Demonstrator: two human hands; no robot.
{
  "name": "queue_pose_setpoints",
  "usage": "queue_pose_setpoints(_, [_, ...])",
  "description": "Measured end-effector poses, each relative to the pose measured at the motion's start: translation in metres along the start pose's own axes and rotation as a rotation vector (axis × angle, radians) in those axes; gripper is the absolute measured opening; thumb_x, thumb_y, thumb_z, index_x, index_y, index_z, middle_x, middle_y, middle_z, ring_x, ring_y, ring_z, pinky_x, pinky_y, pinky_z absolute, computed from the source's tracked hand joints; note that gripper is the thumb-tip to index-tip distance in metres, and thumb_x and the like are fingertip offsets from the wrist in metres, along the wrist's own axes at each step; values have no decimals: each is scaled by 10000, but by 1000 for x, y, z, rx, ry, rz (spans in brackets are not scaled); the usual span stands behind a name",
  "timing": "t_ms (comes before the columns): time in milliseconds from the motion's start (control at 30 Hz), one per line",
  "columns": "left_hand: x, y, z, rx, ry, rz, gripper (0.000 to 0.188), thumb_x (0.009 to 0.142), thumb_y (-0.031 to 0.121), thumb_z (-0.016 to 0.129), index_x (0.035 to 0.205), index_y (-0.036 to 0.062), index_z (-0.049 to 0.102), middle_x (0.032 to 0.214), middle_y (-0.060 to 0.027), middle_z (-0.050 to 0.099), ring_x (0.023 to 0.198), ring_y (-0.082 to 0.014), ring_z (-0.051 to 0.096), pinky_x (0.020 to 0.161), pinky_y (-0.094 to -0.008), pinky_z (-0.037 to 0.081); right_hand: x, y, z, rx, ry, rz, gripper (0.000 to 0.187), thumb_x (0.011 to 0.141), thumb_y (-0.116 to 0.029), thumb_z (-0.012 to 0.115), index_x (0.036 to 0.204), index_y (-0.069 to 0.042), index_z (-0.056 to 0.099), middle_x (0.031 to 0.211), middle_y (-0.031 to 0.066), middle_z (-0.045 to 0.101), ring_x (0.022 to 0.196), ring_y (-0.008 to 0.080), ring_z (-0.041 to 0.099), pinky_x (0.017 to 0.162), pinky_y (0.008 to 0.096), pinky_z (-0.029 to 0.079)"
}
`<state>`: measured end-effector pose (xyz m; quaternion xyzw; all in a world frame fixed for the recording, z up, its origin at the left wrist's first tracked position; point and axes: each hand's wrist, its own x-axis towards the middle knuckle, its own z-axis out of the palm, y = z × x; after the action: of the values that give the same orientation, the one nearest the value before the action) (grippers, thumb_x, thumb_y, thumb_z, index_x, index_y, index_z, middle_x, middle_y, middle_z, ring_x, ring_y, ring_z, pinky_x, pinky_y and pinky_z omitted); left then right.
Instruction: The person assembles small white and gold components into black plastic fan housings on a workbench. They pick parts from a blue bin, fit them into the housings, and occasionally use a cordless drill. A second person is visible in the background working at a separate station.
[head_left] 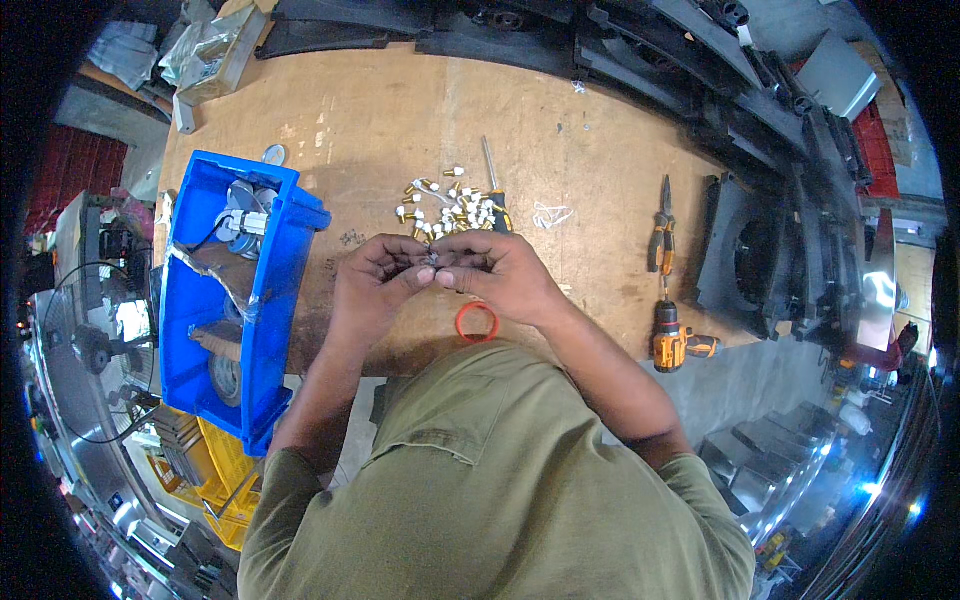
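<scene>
My left hand (372,285) and my right hand (508,276) meet over the near part of the wooden table (385,115). Thumbs and fingertips are pinched together around something small, mostly covered by the fingers; its kind does not show. Just beyond the fingertips lies a loose pile of small white-and-brass fittings (462,208). A screwdriver (488,160) rests at the pile's right side, shaft pointing away from me. Between my right forearm and my shirt, an orange-red ring (460,321) lies near the table edge.
A blue bin (278,310) with metal parts and cardboard stands at left. On the right lie pliers (661,245) and an orange-black cordless drill (668,345). Black molded panels (640,65) line the far and right edges. Thin white strips (552,214) lie right of the pile.
</scene>
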<state>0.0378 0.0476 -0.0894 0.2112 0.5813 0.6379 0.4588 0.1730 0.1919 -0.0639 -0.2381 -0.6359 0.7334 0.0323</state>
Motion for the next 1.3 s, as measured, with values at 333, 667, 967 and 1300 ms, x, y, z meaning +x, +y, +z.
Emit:
queue_pose_setpoints(333, [-19, -26, 1, 666, -57, 127, 269, 803, 179, 779, 1013, 40, 683, 981, -109, 710, 832, -193, 698, 780, -310, 549, 0, 40, -10, -38, -137, 162, 222, 853, -84, 729, 1033, 30, 665, 918, 37, 679, 860, 96, 625, 768, 255, 519])
queue_pose_setpoints(667, [15, -69, -99, 1208, 379, 98, 335, 838, 125, 672, 1168, 82, 637, 1112, -176, 650, 1031, -364, 620, 896, -440, 498, 67, 69, 21, -986, 4, -253, 230, 855, -219, 636, 1032, -82, 688, 973, 144, 651, 904, 346, 640, 786, 424, 526])
queue_pose_setpoints(967, [37, -80, -105, 1445, 382, 50, 271, 834, 177, 665, 1074, 52, 666, 1033, -189, 658, 976, -370, 626, 831, -454, 501, 121, 74, 41, -1283, -242, -182, 242, 846, -120, 522, 998, -54, 699, 982, 182, 686, 943, 359, 667, 803, 466, 555])
queue_pose_setpoints(1300, [28, -85, -114, 1385, 378, 126, 107, 824, 161, 666, 834, 55, 681, 895, -161, 645, 848, -367, 619, 744, -477, 489, 106, 71, 27, -1220, -127, -171, 238, 848, -214, 610, 1038, -87, 678, 1037, 136, 675, 945, 339, 653, 790, 440, 538])
